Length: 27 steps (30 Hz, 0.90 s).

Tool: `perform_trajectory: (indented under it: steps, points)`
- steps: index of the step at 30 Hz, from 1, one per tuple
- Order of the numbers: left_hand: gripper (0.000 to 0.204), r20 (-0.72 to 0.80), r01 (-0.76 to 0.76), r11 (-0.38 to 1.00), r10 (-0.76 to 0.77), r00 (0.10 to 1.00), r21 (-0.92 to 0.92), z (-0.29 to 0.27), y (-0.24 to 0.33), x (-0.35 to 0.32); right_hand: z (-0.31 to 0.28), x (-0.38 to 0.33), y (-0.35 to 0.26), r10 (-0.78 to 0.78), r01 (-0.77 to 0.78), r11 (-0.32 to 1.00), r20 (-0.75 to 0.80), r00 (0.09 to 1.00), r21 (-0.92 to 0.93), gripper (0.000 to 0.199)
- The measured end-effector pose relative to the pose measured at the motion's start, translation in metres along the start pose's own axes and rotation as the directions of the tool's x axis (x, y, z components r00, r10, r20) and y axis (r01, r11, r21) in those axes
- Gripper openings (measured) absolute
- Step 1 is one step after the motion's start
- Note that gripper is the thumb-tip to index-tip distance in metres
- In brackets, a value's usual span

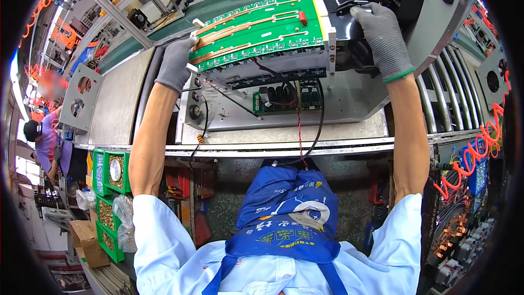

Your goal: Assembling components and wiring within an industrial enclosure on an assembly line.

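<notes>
Circuit module (262, 30) is covering the chassis's (245, 123) far edge, and for sparing the cables (299, 131) I am steadying evenly, left hand (176, 64) closed on module's left end, right hand (385, 35) closed round black housing (344, 31).

Left of the green circuit board (262, 35), a hand could pass over the flat bench plate (117, 98). Right of it, a black shroud (343, 26) and grey metal panel (445, 22) block passage; beneath, a black cable (322, 114) crosses a shadowed gap, depth hard to judge.

The green board (256, 30) hides its underside; the shirt (166, 251) is cropped below.
</notes>
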<state>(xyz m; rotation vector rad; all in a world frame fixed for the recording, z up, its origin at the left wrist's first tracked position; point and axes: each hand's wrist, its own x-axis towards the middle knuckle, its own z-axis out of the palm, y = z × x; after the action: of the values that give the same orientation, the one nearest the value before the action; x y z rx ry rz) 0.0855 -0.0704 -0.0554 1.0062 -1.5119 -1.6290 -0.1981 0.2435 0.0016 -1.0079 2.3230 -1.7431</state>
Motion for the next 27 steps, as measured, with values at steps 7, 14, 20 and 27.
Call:
perform_trajectory:
  steps: [7, 14, 20, 27]
  points:
    - [0.023, 0.189, -0.056, 0.997, 0.045, 0.981, 0.052, 0.0, 0.008, 0.013, -0.005, 0.018, 0.028, -0.276, 0.279, 0.959, 0.072, 0.958, -0.038, 0.024]
    - [0.022, 0.155, -0.147, 0.974, 0.121, 0.981, 0.174, 0.0, 0.004, 0.007, -0.002, 0.016, 0.018, 0.093, -0.093, 0.994, 0.009, 0.996, -0.064, 0.031]
    - [0.026, 0.059, -0.087, 0.955, 0.073, 0.996, 0.282, 0.003, 0.001, 0.006, 0.01, 0.02, 0.028, 0.139, -0.142, 0.986, -0.036, 0.99, -0.092, 0.031]
    - [0.021, 0.191, -0.057, 0.995, 0.041, 0.981, 0.079, -0.001, -0.012, 0.038, 0.012, 0.031, 0.031, 0.007, -0.031, 0.989, 0.167, 0.986, 0.143, 0.041]
